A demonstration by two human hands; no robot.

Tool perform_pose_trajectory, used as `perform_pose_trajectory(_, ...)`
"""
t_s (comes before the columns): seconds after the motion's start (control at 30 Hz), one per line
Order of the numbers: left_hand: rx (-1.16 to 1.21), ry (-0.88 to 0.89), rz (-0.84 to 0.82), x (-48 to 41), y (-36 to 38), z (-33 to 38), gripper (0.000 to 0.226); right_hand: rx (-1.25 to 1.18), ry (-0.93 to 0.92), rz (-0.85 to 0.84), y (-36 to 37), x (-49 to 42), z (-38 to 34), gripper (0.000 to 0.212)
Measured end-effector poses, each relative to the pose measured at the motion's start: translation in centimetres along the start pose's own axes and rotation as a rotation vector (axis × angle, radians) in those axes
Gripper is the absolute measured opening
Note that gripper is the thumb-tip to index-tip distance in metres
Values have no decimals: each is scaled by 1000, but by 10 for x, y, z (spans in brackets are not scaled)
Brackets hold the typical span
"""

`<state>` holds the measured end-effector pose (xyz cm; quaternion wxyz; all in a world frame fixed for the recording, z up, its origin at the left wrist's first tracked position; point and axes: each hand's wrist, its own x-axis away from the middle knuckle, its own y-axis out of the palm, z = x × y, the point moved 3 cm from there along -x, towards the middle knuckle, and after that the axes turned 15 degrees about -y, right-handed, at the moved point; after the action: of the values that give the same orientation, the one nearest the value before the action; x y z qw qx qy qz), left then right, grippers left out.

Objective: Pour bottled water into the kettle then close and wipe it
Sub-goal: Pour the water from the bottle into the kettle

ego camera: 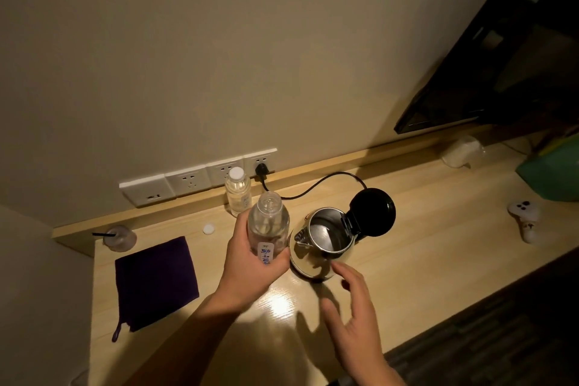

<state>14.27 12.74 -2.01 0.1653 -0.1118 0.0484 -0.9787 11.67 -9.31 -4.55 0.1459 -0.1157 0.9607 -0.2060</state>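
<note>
At frame centre, the left hand grips an uncapped bottle beside the open-lidded kettle; the right hand hovers open near the table's bare lower-right edge.

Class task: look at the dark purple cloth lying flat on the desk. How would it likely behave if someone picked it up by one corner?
The purple cloth lies flat and thin on the desk, so it would probably hang limp. It looks light for its area. Its small loop at one corner suggests that it could dangle from a finger without slipping.
</note>
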Motion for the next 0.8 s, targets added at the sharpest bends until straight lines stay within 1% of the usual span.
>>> perform_pose_trajectory(0.07,-13,26,9,-3,2,0,72,166,89,-15,-11,25,39,56)
perform_pose_trajectory(0.17,-31,64,24,-8,5,0,73,441,231,-118,-16,42,94,75)
perform_pose_trajectory(0.23,-63,84,8,-11,9,-2,73,568,273,-173,-13,40,120,87)
perform_pose_trajectory(0.37,-215,107,-56,-12,17,-8,64,717,209,-261,2,23,146,103)
perform_pose_trajectory(0.47,-337,181,-124,-12,21,-17,67,758,170,-261,9,12,154,109)
perform_pose_trajectory(0.5,-361,169,-139,-14,21,-19,68,765,163,-260,10,9,156,112)
perform_pose_trajectory(0.53,-369,120,-149,-16,22,-20,68,768,157,-252,11,7,157,113)
perform_pose_trajectory(0.63,-360,15,-142,-17,25,-23,65,769,120,-217,14,4,160,109)
perform_pose_trajectory(0.7,-332,0,-178,-18,27,-23,71,793,63,-184,15,4,161,105)
perform_pose_trajectory(0.8,-335,-4,-223,-16,27,-16,69,855,-72,-93,16,8,161,100)
